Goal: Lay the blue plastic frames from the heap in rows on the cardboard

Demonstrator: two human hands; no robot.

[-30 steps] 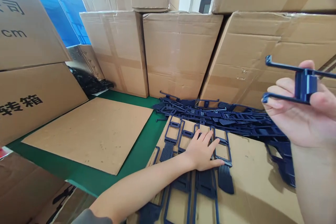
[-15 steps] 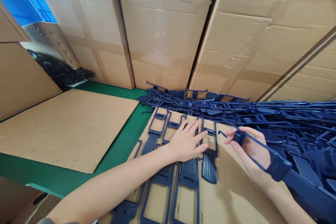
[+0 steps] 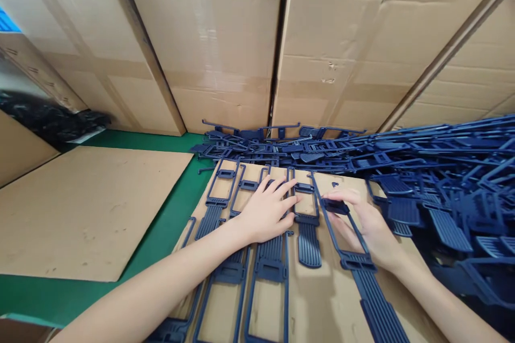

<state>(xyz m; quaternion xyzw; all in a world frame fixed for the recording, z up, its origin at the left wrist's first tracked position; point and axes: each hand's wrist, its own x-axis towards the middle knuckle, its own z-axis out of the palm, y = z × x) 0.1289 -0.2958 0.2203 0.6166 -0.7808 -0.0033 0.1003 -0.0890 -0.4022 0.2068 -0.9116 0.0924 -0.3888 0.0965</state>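
A green-topped bench (image 3: 137,140) carries a cardboard support (image 3: 328,305), over which both hands are at work. Nearest, below the left fingers, a lower row of navy plastic frames (image 3: 269,270) lies flat, open rectangles toward the wearer. To the right of these, the ridged tongue of the held frame (image 3: 358,261) slants down from below the right fingers. The right hand (image 3: 376,233) has thumb and fingers closed in a narrow pinch on that frame's upper crosspiece; I cannot tell whether its full length touches the cardboard. The left hand (image 3: 267,211) rests palm down across the upper row, fingers spread wide, gripping nothing that shows. Between the two sets of fingers lies a ridged-tongue frame (image 3: 309,246), just beside the held one at the top.

The step in hand looks like lining up the held frame at the right end of the upper row. The next move would call for straightening its slant, lowering it flat and loosening the right fingers without nudging its neighbour.

Well left of the left fingers lies a flat cardboard sheet (image 3: 88,209). Beyond the right fingers spreads a tangled heap (image 3: 404,210) of similar pieces; farthest, tall taped cartons (image 3: 233,37) stand behind it.
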